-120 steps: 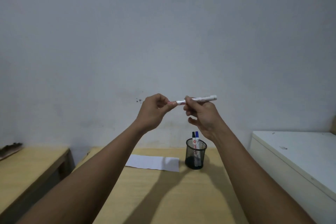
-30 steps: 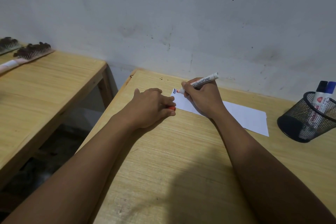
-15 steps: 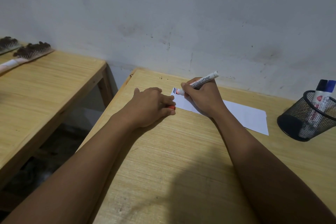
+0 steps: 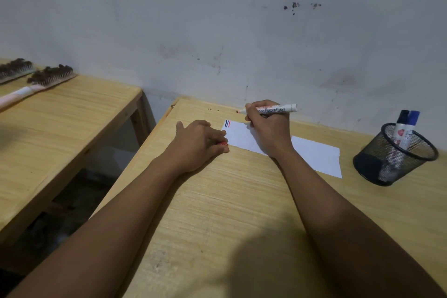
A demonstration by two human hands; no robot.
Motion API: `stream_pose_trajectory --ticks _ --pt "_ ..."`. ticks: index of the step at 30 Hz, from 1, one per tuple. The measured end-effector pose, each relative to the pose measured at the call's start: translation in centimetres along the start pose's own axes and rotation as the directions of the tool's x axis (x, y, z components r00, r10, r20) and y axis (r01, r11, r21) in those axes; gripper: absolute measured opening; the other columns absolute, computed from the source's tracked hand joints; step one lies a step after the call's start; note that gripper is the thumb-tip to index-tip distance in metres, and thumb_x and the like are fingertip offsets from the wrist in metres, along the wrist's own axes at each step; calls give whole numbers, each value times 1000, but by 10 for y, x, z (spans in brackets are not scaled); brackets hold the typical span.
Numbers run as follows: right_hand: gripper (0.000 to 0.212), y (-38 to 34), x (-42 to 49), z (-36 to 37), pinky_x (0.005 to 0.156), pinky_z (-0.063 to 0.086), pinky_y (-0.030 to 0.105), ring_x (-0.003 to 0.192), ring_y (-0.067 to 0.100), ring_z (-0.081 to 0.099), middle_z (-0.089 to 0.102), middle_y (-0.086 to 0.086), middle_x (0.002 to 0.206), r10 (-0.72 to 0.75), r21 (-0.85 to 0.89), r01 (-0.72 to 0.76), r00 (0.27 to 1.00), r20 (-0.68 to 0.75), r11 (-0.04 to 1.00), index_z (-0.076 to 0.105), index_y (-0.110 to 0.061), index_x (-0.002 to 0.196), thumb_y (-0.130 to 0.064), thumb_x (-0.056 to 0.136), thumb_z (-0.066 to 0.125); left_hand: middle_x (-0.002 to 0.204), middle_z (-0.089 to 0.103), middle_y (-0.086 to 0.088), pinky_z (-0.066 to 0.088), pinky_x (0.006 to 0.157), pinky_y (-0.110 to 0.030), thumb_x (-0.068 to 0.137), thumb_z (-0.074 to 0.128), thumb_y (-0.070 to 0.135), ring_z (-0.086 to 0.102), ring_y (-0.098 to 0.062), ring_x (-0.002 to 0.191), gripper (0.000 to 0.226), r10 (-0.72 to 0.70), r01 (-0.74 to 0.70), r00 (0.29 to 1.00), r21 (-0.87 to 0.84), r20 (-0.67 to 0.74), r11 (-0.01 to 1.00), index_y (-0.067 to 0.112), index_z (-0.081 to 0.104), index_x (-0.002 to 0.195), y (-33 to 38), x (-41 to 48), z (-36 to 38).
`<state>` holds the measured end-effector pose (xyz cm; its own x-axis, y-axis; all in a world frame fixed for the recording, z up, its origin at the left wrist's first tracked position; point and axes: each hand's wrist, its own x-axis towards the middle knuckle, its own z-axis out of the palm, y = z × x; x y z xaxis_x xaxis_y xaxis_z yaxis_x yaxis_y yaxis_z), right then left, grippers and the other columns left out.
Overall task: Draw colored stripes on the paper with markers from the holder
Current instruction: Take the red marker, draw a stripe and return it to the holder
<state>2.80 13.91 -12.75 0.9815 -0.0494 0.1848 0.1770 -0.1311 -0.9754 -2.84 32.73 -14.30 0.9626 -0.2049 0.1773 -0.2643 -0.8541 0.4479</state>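
Observation:
A white strip of paper (image 4: pixel 314 152) lies on the wooden table (image 4: pixel 242 201) near the wall. Short stripes (image 4: pixel 227 123) in dark, blue and red mark its far left corner. My right hand (image 4: pixel 268 128) grips a white marker (image 4: pixel 278 108) with a red tip, lifted just above and beyond the paper's far edge. My left hand (image 4: pixel 200 143) rests on the table at the paper's left end, fingers curled around the red cap (image 4: pixel 223 143). A black mesh holder (image 4: pixel 394 155) at the right contains two markers (image 4: pixel 406 128), one black-capped, one blue-capped.
A second wooden table (image 4: pixel 60 123) stands to the left across a gap, with two brushes (image 4: pixel 46 77) on its far end. The grey wall (image 4: pixel 217 31) runs right behind the table.
The marker tip has lifted off the paper and moved slightly toward the wall, leaving a red stripe beside the earlier ones. My left hand has stayed in place.

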Motion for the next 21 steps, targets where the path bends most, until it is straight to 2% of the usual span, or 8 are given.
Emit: stream_pose_trajectory --ticks 5,9,11,13,15,16,18,21 --pt "6 -31 -18 -25 56 50 19 53 1 61 69 4 71 -56 19 56 998 7 998 70 -9 90 -13 94 73 137 58 14 21 108 -67 90 55 52 44 -15 133 34 49 -45 996 50 -80 998 33 69 114 4 -11 3" --pt "11 -56 -36 -62 53 47 21 50 8 59 69 7 69 -75 24 74 997 23 997 68 -12 85 -14 96 72 144 52 11 12 112 -63 90 50 55 38 -16 139 32 110 -93 986 129 -128 987 35 71 104 20 -22 -1" --pt "12 -71 -46 -81 51 46 24 50 12 56 69 7 68 -75 33 74 997 16 997 69 -10 86 -15 95 72 145 50 12 12 112 -63 86 46 61 36 -16 141 39 99 -83 982 103 -159 991 37 72 103 31 -30 -3" --pt "12 -85 -57 -98 49 44 24 49 13 54 69 5 65 -80 48 80 997 14 996 68 -10 85 -14 95 72 142 53 14 12 114 -61 85 54 59 39 -12 138 33 52 -51 976 10 -213 999 39 72 103 46 -34 -6" --pt "14 -99 -69 -112 47 42 23 47 13 53 68 3 61 -78 79 76 997 19 994 67 -11 82 -12 95 71 130 62 17 20 114 -51 87 63 48 50 -6 127 19 4 -53 966 -180 -260 982 38 74 99 71 -34 -16" --pt "16 -106 -75 -117 46 41 24 46 13 52 67 3 59 -76 98 73 997 27 993 67 -9 81 -11 96 70 119 66 20 30 110 -42 86 66 43 56 -2 118 14 -11 -75 959 -290 -282 954 37 74 97 87 -34 -23" --pt "19 -122 -87 -128 45 38 25 45 15 49 65 5 57 -89 120 83 995 41 989 69 -2 81 -13 97 69 98 71 24 47 93 -30 84 72 36 62 7 101 14 -20 -121 952 -439 -305 890 34 75 97 124 -34 -39" --pt "23 -149 -107 -145 43 36 24 45 16 47 62 7 57 -126 158 123 992 15 980 69 1 83 -16 98 67 92 72 22 49 77 -25 83 73 37 65 9 92 18 31 -206 938 -483 -345 851 29 76 99 175 -38 -60"
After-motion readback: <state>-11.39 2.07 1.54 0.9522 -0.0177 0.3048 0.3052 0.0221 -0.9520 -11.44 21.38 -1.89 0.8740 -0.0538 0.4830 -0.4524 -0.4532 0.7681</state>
